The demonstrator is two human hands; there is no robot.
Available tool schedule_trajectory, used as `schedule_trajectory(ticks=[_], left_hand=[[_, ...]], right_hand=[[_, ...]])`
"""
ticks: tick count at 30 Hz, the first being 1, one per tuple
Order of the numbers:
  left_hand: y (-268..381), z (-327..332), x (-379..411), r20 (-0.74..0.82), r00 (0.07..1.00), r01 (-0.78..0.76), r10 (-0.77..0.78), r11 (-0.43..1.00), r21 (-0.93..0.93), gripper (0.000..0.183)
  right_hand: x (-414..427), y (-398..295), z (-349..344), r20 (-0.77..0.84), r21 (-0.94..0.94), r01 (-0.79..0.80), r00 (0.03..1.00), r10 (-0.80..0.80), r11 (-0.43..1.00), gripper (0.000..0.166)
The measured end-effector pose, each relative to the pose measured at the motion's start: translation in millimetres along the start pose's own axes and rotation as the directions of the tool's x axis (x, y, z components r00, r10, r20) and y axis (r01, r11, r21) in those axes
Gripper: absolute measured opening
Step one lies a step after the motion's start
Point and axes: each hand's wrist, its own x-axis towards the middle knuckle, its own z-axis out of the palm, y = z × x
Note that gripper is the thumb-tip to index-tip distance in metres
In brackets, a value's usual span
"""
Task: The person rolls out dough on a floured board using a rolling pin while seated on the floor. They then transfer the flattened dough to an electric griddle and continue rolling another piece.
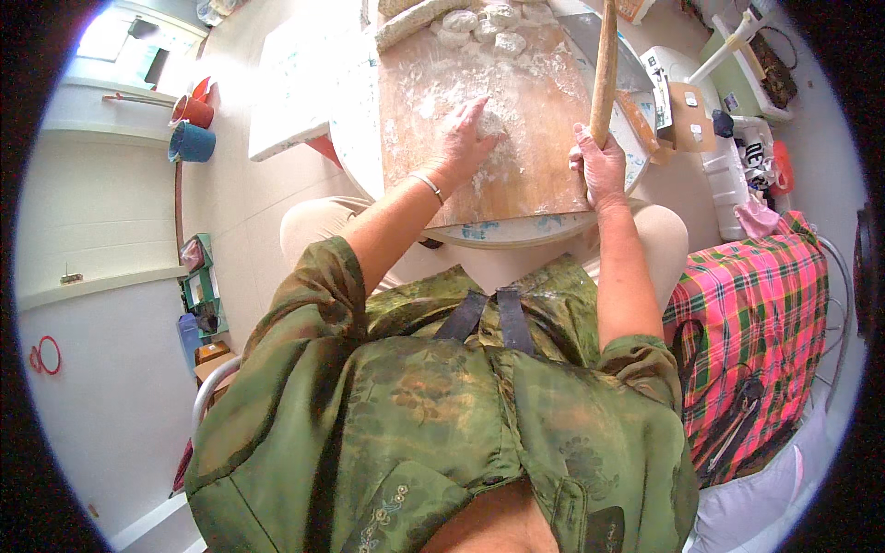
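Note:
My left hand [464, 142] is on the floured wooden board [532, 162], its thumb and fingers around the near side of a small piece of dough [492, 124]. That piece is dusted white and partly hidden by the fingers. At the board's right edge, my right hand [600, 166] grips a long wooden rolling pin [605, 69], which points away from me. Several floured dough pieces [486, 30] are grouped at the board's far end. To their left lies a long roll of dough [423, 22].
Beneath the board is a round table [484, 238], its rim close to my knees. A white tabletop [294, 90] stands to the left, with a red bucket [192, 110] and a blue bucket [190, 142] beyond. A plaid cloth [753, 311] covers something at my right.

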Motion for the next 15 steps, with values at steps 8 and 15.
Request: schedule_trajectory(ticks=[8, 15], left_hand=[[30, -23, 20, 0.207, 0.958, 0.219, -0.196, 0.971, -0.092, 0.080], [23, 30, 57, 0.225, 0.971, -0.035, -0.085, 0.876, 0.482, 0.081]], right_hand=[[-2, 3, -9, -0.015, -0.129, 0.056, 0.998, -0.058, 0.990, 0.022], [-8, -2, -1, 0.024, -0.207, 0.030, 0.999, -0.026, 0.978, 0.031]])
